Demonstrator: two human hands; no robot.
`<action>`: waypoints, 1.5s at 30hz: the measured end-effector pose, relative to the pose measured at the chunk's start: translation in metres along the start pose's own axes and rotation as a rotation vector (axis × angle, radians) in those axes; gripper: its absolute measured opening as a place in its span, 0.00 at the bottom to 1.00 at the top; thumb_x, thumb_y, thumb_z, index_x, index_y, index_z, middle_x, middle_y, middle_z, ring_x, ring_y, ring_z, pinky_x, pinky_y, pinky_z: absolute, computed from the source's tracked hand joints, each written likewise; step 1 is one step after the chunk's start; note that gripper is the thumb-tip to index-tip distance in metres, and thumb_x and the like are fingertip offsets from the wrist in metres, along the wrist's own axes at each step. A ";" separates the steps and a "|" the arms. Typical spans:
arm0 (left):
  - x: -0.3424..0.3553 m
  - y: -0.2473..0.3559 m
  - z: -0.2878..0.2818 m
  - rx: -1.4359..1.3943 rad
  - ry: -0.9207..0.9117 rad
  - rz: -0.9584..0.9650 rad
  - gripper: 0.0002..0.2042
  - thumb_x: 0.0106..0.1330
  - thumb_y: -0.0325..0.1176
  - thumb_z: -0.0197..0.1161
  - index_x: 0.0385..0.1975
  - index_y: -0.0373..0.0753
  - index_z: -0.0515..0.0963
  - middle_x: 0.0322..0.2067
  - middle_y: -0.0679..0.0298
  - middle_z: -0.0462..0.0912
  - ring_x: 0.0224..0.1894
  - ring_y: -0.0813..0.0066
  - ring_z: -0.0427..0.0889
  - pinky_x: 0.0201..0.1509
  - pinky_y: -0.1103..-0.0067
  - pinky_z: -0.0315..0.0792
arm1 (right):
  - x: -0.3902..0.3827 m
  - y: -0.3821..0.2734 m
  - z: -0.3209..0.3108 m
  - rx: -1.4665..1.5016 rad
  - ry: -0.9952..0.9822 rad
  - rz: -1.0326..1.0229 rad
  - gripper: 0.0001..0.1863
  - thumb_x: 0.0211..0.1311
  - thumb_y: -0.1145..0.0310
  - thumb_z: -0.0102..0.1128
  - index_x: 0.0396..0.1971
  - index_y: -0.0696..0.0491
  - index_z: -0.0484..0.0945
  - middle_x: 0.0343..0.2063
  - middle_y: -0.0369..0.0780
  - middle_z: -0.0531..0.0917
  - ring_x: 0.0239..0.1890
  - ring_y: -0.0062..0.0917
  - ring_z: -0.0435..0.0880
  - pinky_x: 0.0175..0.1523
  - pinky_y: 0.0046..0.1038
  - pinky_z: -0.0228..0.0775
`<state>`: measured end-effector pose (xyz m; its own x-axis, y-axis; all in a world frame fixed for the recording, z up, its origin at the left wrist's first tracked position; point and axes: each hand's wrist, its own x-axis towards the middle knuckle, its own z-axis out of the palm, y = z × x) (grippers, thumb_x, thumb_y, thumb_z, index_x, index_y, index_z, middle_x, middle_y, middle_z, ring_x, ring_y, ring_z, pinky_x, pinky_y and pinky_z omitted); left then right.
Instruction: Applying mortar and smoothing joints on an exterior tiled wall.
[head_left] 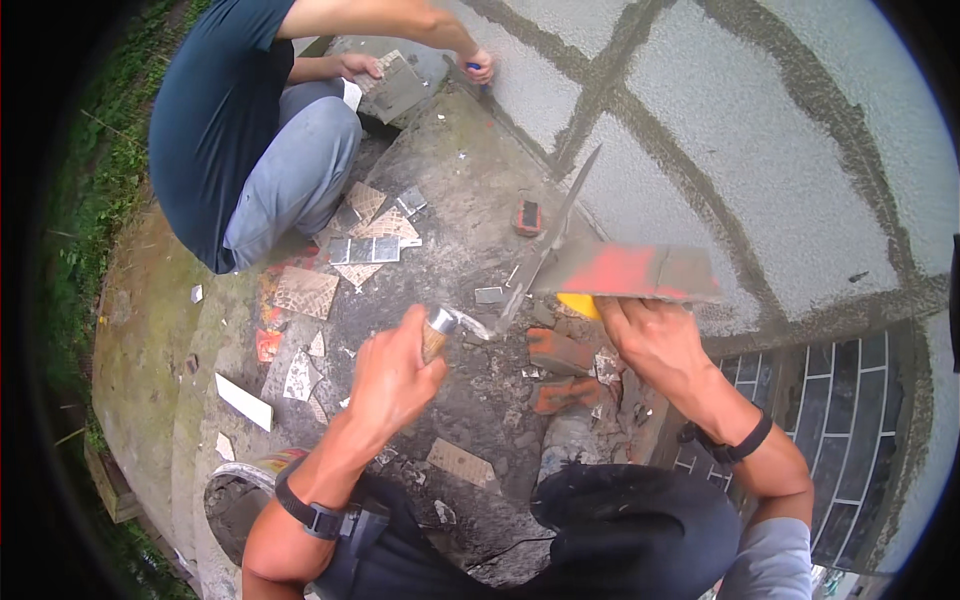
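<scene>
My left hand (395, 370) is closed round the wooden handle of a pointing trowel (571, 205), whose long narrow blade slants up and away. My right hand (650, 335) grips a plastering float (640, 270) by its yellow handle, partly hidden by the fingers. The float's flat plate is smeared with red and grey and held nearly level. Against the plate's left edge the trowel blade appears to rest or pass close by; I cannot tell which. Beneath both tools lies rubble-strewn concrete.
A crouching person (250, 140) at far left holds a square tile (400, 88) and reaches to the grey wall (710, 130) banded with darker mortar. Broken tiles (305, 292) litter the concrete. A mortar bucket (212, 492) stands by my left elbow; dark brick-pattern cladding (850, 400) is at right.
</scene>
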<state>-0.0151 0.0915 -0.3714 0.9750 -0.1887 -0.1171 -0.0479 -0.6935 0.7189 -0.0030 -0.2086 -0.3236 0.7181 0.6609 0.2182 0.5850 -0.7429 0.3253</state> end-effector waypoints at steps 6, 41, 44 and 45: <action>-0.006 0.013 -0.012 0.238 0.034 0.024 0.15 0.53 0.28 0.62 0.35 0.35 0.64 0.23 0.43 0.77 0.29 0.38 0.78 0.34 0.55 0.71 | -0.004 0.018 -0.002 -0.064 0.188 0.060 0.23 0.45 0.76 0.62 0.47 0.57 0.78 0.32 0.43 0.82 0.36 0.36 0.83 0.44 0.35 0.75; 0.003 0.003 -0.028 -0.537 0.256 -0.364 0.17 0.56 0.35 0.68 0.40 0.37 0.71 0.23 0.71 0.69 0.19 0.87 0.67 0.20 0.87 0.62 | -0.004 0.133 0.348 -0.186 -1.014 0.002 0.12 0.58 0.65 0.55 0.35 0.51 0.86 0.38 0.45 0.86 0.41 0.37 0.87 0.44 0.35 0.77; -0.006 0.004 -0.030 -0.610 0.236 -0.393 0.19 0.55 0.36 0.69 0.43 0.37 0.71 0.23 0.71 0.69 0.20 0.87 0.67 0.20 0.87 0.63 | 0.009 0.121 0.338 -0.261 -1.052 -0.032 0.13 0.59 0.65 0.53 0.37 0.51 0.86 0.41 0.45 0.86 0.44 0.36 0.86 0.46 0.35 0.77; -0.011 0.003 -0.030 -0.575 0.292 -0.389 0.20 0.55 0.35 0.69 0.44 0.36 0.71 0.24 0.71 0.69 0.20 0.87 0.68 0.20 0.87 0.63 | 0.016 0.116 0.331 -0.295 -1.071 -0.027 0.14 0.60 0.65 0.53 0.38 0.51 0.86 0.42 0.45 0.85 0.46 0.36 0.85 0.47 0.35 0.77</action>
<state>-0.0190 0.1126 -0.3478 0.9201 0.2436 -0.3068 0.3546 -0.1852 0.9165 0.2010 -0.3195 -0.5867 0.7444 0.1371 -0.6535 0.5947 -0.5812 0.5555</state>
